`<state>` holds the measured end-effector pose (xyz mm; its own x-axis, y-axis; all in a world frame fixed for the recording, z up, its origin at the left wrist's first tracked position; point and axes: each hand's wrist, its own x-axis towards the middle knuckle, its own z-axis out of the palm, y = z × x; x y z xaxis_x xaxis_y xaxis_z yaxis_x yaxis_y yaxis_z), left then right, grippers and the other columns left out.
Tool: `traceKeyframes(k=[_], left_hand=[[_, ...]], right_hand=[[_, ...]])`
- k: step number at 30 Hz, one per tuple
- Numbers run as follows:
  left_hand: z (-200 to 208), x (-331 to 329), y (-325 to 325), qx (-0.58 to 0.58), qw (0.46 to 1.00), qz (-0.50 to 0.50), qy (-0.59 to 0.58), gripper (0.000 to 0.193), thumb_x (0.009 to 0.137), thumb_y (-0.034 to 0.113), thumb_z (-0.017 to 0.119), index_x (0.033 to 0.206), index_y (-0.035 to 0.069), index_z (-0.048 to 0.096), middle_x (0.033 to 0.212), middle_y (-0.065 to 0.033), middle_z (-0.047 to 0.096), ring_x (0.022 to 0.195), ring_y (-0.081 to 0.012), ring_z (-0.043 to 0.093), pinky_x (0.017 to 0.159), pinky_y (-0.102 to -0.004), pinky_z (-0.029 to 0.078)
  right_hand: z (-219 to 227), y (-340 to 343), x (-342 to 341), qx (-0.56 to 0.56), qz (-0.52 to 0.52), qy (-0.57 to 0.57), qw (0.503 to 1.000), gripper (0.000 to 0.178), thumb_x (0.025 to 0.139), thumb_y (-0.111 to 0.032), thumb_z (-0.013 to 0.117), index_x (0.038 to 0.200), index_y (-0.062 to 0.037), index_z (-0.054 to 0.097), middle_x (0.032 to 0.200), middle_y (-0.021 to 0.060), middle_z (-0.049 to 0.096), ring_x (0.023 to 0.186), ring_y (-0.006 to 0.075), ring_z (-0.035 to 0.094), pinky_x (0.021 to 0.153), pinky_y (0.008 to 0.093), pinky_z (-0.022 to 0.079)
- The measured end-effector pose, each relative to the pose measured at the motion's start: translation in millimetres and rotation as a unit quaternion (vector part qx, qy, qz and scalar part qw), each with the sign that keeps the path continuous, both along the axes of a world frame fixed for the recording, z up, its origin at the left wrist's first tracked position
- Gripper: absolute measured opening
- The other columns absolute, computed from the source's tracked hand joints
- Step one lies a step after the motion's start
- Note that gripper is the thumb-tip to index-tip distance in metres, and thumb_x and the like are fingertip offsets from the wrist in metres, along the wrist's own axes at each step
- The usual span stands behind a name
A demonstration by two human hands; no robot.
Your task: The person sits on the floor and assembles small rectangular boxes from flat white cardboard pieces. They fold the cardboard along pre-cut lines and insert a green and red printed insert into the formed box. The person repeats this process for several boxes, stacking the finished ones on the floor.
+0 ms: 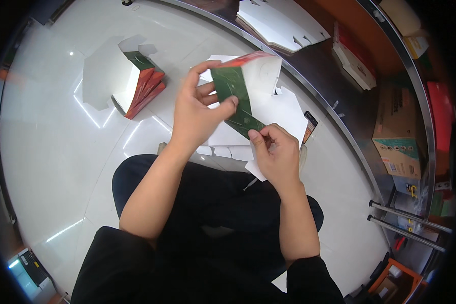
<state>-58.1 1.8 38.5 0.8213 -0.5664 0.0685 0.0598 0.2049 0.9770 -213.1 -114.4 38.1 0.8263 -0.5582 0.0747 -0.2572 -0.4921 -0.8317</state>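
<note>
A partly folded cardboard carton [230, 83], printed green and red outside and white inside, is held up in front of me. My left hand [200, 104] grips its left side, thumb lying across the green panel and fingers curled behind. Lower down, my right hand [278, 152] pinches the end of a narrow green flap between thumb and fingers. Beneath the carton, white flat carton blanks [286, 109] with cut edges spread over the floor close to my knees. Several red and green folded cartons [146, 88] with white insides lie nested together on the floor at the left.
A low metal-edged shelf [334, 106] curves along the right, bearing a stack of white blanks [283, 25], a red-and-white box [353, 58] and a brown cardboard box [397, 131]. A dark phone-like object [310, 121] lies beside the blanks. Two metal rails [410, 220] jut out lower right.
</note>
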Motion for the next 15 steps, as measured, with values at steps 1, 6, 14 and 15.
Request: traceKeyframes(k=[1,6,14,15], left_hand=[[-2,-3,-2,0.011,0.999,-0.010,-0.048,0.066,0.081,-0.002,0.074,0.141,0.007,0.047,0.111,-0.0185,0.073,0.098,-0.0221,0.074,0.077,-0.0337,0.063],[0,-13,0,0.127,0.963,-0.046,-0.233,0.067,0.076,0.003,0.077,0.138,0.012,0.053,0.119,-0.0092,0.073,0.108,-0.0247,0.073,0.078,-0.0381,0.064],[-11,-20,1,0.115,0.927,-0.072,-0.350,0.066,0.080,0.010,0.078,0.141,0.014,0.054,0.136,-0.0205,0.064,0.123,-0.0373,0.064,0.095,-0.0415,0.058],[-13,-21,0,0.101,0.927,-0.073,-0.353,0.067,0.081,0.010,0.077,0.143,0.014,0.053,0.139,-0.0216,0.061,0.126,-0.0384,0.061,0.098,-0.0421,0.056]], right_hand=[[-3,-2,-1,0.001,-0.002,0.008,1.000,0.014,0.090,-0.010,0.074,0.084,0.0012,0.067,0.076,0.0158,0.064,0.067,0.0334,0.062,0.065,0.0433,0.051],[-8,5,-2,-0.095,-0.015,0.026,0.995,0.015,0.089,-0.009,0.073,0.082,0.0020,0.066,0.078,0.0191,0.065,0.071,0.0390,0.064,0.068,0.0466,0.051],[-6,12,0,-0.033,-0.103,0.065,0.992,0.010,0.089,-0.002,0.071,0.095,0.0035,0.066,0.082,0.0143,0.066,0.081,0.0283,0.070,0.069,0.0397,0.053],[-11,10,3,0.053,-0.097,-0.027,0.994,0.013,0.089,-0.001,0.070,0.100,0.0038,0.065,0.086,0.0132,0.067,0.083,0.0268,0.071,0.071,0.0381,0.054]])
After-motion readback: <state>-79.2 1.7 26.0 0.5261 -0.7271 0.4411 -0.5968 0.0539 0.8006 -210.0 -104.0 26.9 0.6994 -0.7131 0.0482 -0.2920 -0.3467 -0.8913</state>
